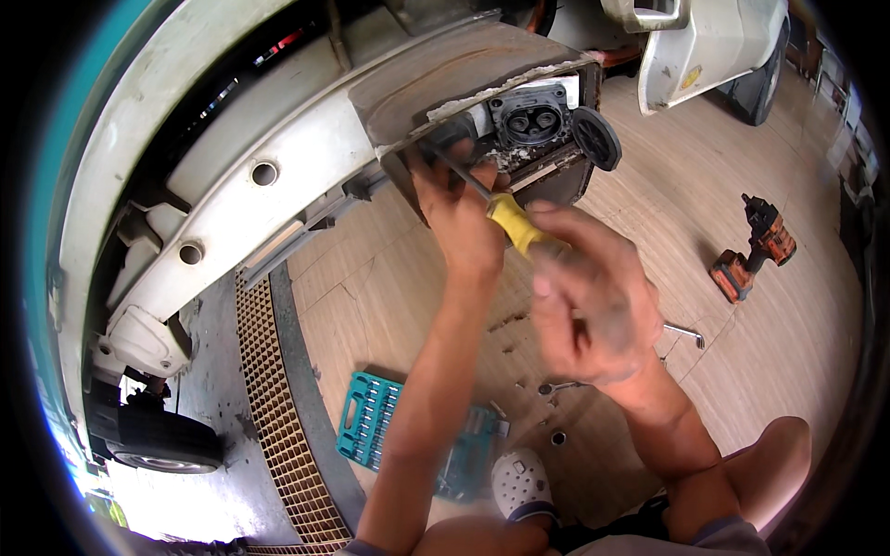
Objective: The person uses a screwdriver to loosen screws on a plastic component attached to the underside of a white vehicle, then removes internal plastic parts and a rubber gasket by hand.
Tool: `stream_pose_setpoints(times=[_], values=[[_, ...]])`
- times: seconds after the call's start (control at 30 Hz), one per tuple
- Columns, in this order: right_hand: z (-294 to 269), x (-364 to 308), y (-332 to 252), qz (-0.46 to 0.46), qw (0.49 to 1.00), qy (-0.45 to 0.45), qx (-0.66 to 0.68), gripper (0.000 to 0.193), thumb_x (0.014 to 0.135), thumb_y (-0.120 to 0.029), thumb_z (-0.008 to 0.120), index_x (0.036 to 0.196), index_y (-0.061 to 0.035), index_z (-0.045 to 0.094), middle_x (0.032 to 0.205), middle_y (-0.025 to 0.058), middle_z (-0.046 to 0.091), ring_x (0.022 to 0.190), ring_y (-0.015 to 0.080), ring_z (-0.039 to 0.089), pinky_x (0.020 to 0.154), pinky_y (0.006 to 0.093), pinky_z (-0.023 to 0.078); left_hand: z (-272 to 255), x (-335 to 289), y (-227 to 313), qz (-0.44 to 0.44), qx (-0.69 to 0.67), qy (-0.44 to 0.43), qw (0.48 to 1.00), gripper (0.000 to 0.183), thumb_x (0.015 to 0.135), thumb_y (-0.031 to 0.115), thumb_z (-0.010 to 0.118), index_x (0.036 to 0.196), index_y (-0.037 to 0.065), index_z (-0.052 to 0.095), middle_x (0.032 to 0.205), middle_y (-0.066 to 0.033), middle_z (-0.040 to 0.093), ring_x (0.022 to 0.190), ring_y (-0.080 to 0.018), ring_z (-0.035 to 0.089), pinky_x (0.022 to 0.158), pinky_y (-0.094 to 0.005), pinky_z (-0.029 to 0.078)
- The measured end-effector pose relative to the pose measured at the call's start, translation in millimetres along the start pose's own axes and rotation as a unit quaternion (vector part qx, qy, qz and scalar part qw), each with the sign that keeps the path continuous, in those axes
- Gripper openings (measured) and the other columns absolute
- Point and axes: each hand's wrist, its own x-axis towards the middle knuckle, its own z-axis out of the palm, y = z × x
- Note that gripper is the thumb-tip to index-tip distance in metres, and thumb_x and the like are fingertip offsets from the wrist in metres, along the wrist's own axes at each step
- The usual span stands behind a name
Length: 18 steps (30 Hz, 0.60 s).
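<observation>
My right hand [598,301], smeared by motion, is closed round the yellow handle of a screwdriver [510,218]. The metal shaft slants up and left into an open-fronted metal housing [445,69] on the vehicle's side, where its tip is hard to make out. My left hand [461,218] reaches into the housing's left end, beside the shaft. Its fingers are curled round something dark that is mostly hidden. Right of the fingers sits a black round charging socket [530,120] with its round cap [596,139] hanging open. Crumbly whitish debris lies below the socket.
A white vehicle beam [222,218] runs along the left. On the floor lie an orange-black cordless drill [756,248], a wrench [684,332], a ratchet [549,388], a loose socket [558,438] and an open teal socket set case [369,417]. A metal floor grate [278,417] crosses lower left.
</observation>
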Motion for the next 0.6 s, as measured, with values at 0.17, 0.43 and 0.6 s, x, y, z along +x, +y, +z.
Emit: stream_pose_setpoints(times=[0.17,0.43,0.6], values=[[-1.8,2.2,-6.8,0.021,0.999,0.008,0.040,0.026,0.089,-0.011,0.069,0.104,0.0087,0.063,0.102,0.0248,0.068,0.087,0.0313,0.070,0.072,0.0353,0.057,0.3,3.7,-3.3,0.006,-0.015,0.011,1.000,0.088,0.082,-0.003,0.061,0.156,0.012,0.016,0.121,-0.0172,0.056,0.073,-0.0226,0.064,0.061,-0.0327,0.055],[-0.2,1.7,-7.6,-0.019,0.999,0.013,0.030,0.022,0.089,-0.008,0.064,0.104,0.0085,0.063,0.103,0.0241,0.067,0.085,0.0303,0.069,0.070,0.0337,0.057,7.0,0.9,1.0,-0.006,-0.005,0.011,1.000,0.087,0.084,-0.002,0.061,0.155,0.007,0.011,0.124,-0.0173,0.053,0.074,-0.0209,0.063,0.063,-0.0307,0.055],[5.1,1.8,-1.4,0.022,0.999,0.014,0.034,0.027,0.080,0.002,0.065,0.106,0.0058,0.065,0.102,0.0200,0.068,0.084,0.0300,0.071,0.067,0.0323,0.057,3.4,4.0,4.1,-0.012,-0.016,0.005,1.000,0.089,0.083,-0.001,0.062,0.155,0.005,0.009,0.125,-0.0179,0.052,0.072,-0.0203,0.063,0.059,-0.0313,0.054]])
